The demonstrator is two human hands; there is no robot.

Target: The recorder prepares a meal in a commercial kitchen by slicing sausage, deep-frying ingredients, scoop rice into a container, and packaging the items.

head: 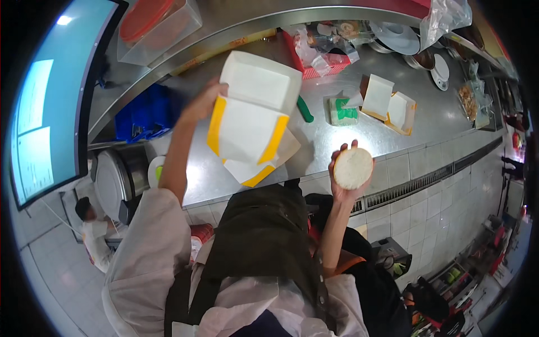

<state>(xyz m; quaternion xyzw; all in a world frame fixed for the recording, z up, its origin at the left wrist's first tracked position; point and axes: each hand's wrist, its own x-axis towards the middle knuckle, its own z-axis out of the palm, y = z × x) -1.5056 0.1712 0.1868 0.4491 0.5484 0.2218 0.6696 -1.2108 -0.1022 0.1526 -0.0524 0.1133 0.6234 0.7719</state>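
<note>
An open white cardboard food box with yellow corners is gripped at its left edge by my left hand, above the steel counter. Beneath it, partly hidden, a second white and yellow box lies at the counter's front edge. On the palm of my right hand rests a round, pale bun half, cut face up, out past the counter's edge. A green handle shows beside the raised box. Farther right lie a small green and white packet and another open box.
A red plastic basket with bagged items stands at the back, near bowls and a digital scale. A blue container and a screen are on the left. One person is at lower left; dark clothing is close on my right.
</note>
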